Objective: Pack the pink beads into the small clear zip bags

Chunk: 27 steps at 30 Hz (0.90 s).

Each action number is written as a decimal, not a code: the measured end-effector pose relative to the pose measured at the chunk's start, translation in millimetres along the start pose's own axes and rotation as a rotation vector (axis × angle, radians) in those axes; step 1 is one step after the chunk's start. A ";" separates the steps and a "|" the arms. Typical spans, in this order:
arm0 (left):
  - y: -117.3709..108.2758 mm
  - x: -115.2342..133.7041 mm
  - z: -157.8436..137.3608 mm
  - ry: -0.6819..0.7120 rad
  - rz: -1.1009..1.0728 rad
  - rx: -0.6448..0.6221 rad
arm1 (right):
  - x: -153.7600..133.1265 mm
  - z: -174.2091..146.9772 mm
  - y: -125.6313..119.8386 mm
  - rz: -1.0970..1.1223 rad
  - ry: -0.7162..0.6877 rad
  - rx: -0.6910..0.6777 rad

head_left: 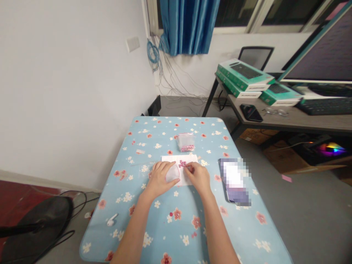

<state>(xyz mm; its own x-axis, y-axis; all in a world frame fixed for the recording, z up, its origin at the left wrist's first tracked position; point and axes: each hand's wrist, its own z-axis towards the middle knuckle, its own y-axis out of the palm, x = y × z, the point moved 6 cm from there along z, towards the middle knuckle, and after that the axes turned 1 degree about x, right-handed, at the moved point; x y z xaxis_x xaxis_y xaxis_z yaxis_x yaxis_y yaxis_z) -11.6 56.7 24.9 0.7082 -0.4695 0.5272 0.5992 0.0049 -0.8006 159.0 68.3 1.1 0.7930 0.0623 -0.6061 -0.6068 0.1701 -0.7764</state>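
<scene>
pink beads (182, 163), blue floral tablecloth (158, 229)

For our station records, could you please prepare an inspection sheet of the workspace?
Surface: table with blue flowered top.
Job's things: pink beads on white paper; clear bag of pink pieces beyond it.
Clutter: earbud, left; device with pixelated screen, right.
Hands: left hand spread at a pale, pink-edged item, nature unclear; right hand at the beads, grip unclear.
Cables: loose wall cables near the curtain; black cable at left.
Surroundings: desk with green boxes, right.
</scene>
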 end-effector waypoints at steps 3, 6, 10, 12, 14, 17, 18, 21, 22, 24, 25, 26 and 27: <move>0.1 0.0 0.1 -0.002 0.001 -0.004 | 0.4 -0.2 0.3 -0.003 0.007 0.003; 0.0 0.0 0.1 -0.003 0.001 -0.005 | 2.1 0.2 1.2 0.022 0.014 0.002; 0.7 -0.4 0.1 0.001 0.006 -0.005 | 4.8 1.0 2.5 0.143 0.034 -0.012; 1.1 -1.0 0.1 0.001 0.010 -0.003 | 4.0 0.7 3.0 0.258 0.040 -0.028; 1.6 -1.6 0.0 0.003 0.012 -0.002 | 0.6 -0.1 3.8 0.397 0.037 -0.057; 1.6 -2.0 -0.1 0.006 0.010 0.003 | -7.6 -2.1 5.4 0.549 0.019 -0.116; 1.4 -1.9 -0.1 0.007 0.010 0.005 | -10.3 -2.8 6.2 0.576 0.014 -0.136; 0.9 -1.1 0.0 0.010 0.011 0.010 | -16.2 -4.5 9.8 0.604 -0.007 -0.191; 0.9 -0.8 0.1 0.010 0.013 0.009 | -17.3 -4.8 11.0 0.604 -0.014 -0.204; 0.9 -0.4 0.3 0.009 0.015 0.006 | -18.1 -5.3 13.4 0.598 -0.022 -0.221; 1.0 -0.4 0.3 0.008 0.015 0.005 | -18.1 -5.4 14.3 0.594 -0.026 -0.226; 1.1 -0.5 0.3 0.007 0.014 0.005 | -17.9 -5.5 14.9 0.591 -0.029 -0.228; 1.2 -0.7 0.2 0.005 0.014 0.006 | -17.6 -5.5 15.2 0.588 -0.032 -0.228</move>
<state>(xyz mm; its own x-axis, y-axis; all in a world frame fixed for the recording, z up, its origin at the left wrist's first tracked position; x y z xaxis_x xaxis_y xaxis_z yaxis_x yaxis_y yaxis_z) -11.3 57.2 23.6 0.7144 -0.4740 0.5147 0.5915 0.0162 -0.8061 135.6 64.4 -1.1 0.3222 0.1116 -0.9401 -0.9354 -0.1153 -0.3343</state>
